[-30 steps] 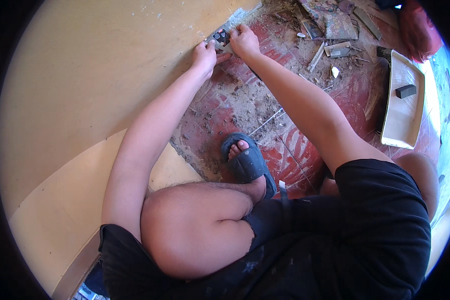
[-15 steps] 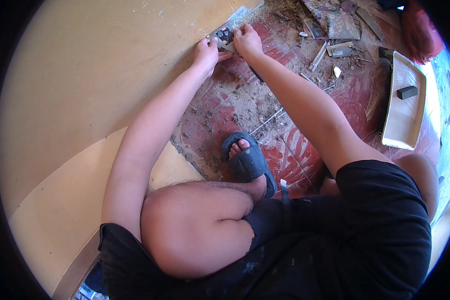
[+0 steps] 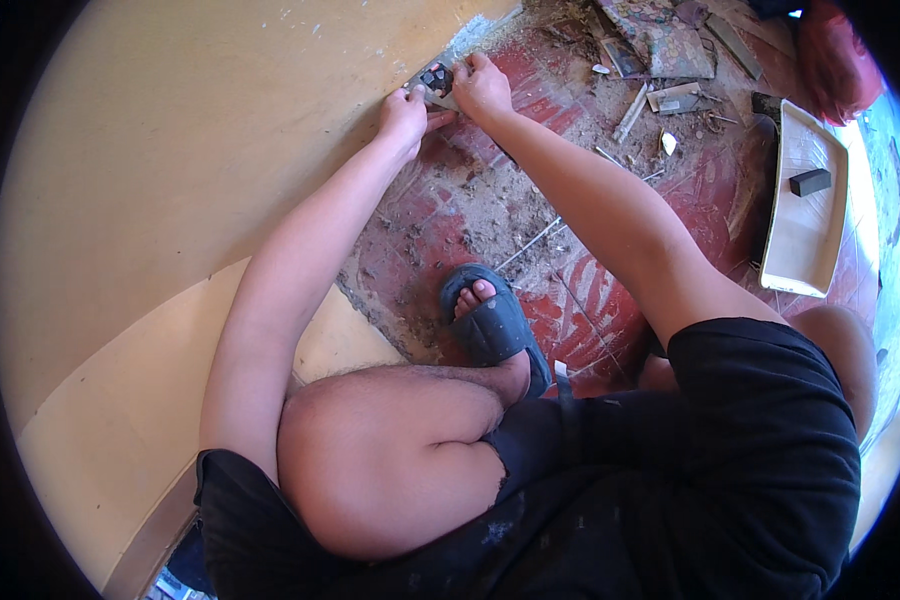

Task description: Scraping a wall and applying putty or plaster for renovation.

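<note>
At the foot of the yellow wall, my two hands are close together on a small flat grey piece with a dark middle [image 3: 436, 79]. My left hand [image 3: 403, 118] has its thumb and fingers closed on the near end of this piece. At the far end, my right hand [image 3: 483, 88] is closed with bent fingers against its edge. The exact kind of the piece is too small to make out, and the fingers partly cover it. The piece lies along or against the lower wall [image 3: 230, 130].
Dust and rubble cover the red tiled floor [image 3: 580, 310]. Broken strips and a patterned scrap [image 3: 660, 40] lie at the far right. A cream tray [image 3: 805, 240] holds a dark block [image 3: 810, 182]. Beyond it is a red bag-like thing [image 3: 838, 70]. My sandalled foot [image 3: 495, 325] rests below my hands.
Both hands have shifted slightly left in the picture, along with the whole view. They stay on the grey piece, whose dark middle now shows a little more between them.
</note>
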A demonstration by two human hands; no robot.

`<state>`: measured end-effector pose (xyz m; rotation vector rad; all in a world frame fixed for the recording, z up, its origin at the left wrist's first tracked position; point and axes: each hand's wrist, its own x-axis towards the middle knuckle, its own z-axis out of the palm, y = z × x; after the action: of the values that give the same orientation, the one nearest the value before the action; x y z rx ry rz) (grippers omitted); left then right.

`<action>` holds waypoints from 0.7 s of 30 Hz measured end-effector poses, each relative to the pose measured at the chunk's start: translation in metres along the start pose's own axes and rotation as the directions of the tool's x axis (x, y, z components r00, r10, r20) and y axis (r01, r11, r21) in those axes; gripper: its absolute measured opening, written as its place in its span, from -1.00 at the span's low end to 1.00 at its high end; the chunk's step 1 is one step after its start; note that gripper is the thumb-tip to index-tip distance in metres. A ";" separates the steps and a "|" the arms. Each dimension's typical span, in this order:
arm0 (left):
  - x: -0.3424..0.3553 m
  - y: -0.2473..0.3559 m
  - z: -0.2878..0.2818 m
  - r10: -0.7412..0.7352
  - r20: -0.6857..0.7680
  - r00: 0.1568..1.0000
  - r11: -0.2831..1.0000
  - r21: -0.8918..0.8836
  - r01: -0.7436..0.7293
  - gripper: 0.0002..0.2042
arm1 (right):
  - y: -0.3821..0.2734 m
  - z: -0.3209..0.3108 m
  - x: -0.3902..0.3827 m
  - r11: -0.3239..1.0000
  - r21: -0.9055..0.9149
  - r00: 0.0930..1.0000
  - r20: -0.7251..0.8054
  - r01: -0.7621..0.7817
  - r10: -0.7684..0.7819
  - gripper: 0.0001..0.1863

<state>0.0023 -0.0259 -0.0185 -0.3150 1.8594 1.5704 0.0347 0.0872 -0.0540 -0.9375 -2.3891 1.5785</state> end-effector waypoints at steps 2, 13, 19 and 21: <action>0.001 -0.002 0.000 0.007 -0.009 1.000 1.000 0.000 -0.007 -0.74 | 0.000 -0.001 0.000 1.000 0.015 1.000 -0.003 0.014 -0.014 -0.68; 0.000 -0.005 -0.004 0.078 -0.006 0.997 0.997 -0.014 -0.078 -0.76 | 0.002 -0.003 -0.001 0.992 0.110 0.997 0.019 0.069 -0.071 -0.70; 0.003 -0.013 -0.003 0.037 0.005 0.999 0.999 0.008 -0.037 -0.78 | 0.013 0.004 -0.005 0.997 0.080 1.000 -0.013 -0.004 0.006 -0.67; 0.005 -0.013 -0.004 0.025 -0.013 1.000 1.000 0.003 -0.025 -0.77 | 0.010 0.005 -0.001 0.997 0.048 0.998 0.041 -0.057 0.055 -0.67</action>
<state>0.0052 -0.0318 -0.0318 -0.3029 1.8823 1.5852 0.0375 0.0847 -0.0643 -0.9815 -2.3580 1.6828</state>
